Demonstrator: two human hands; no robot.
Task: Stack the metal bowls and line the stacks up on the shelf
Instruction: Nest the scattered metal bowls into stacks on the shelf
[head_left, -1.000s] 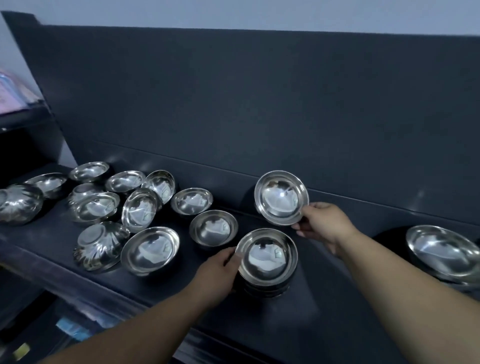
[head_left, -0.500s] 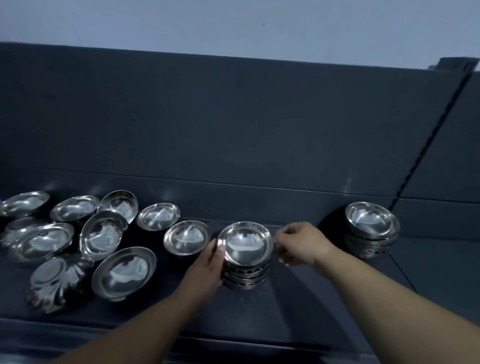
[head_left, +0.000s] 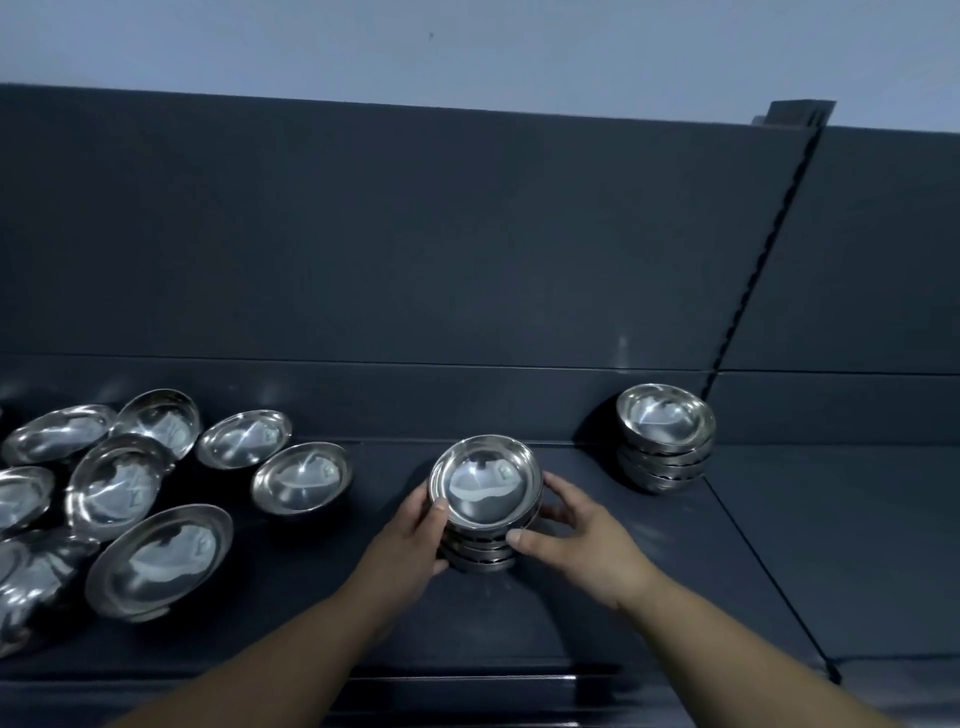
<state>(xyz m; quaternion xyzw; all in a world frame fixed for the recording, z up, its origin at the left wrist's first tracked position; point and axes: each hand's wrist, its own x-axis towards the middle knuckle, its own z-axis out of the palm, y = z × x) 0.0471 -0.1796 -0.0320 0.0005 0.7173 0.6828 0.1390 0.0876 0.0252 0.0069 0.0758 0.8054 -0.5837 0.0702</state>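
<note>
A stack of several shiny metal bowls stands on the dark shelf near the middle. My left hand grips its left side with the thumb on the top rim. My right hand clasps the right side, thumb pressed on the lower bowls. A second stack of bowls sits at the back right against the shelf's back panel. Loose single bowls lie scattered on the left, some tilted against each other.
The shelf's dark back panel rises behind everything. A slotted upright runs diagonally at the right, just behind the second stack. A seam in the shelf surface runs down the right side. The front edge lies just below my forearms.
The bowl held up in my right hand a second ago now lies on top of the stack. Both hands have closed around the stack, and the stack now sits further from the loose bowls.
</note>
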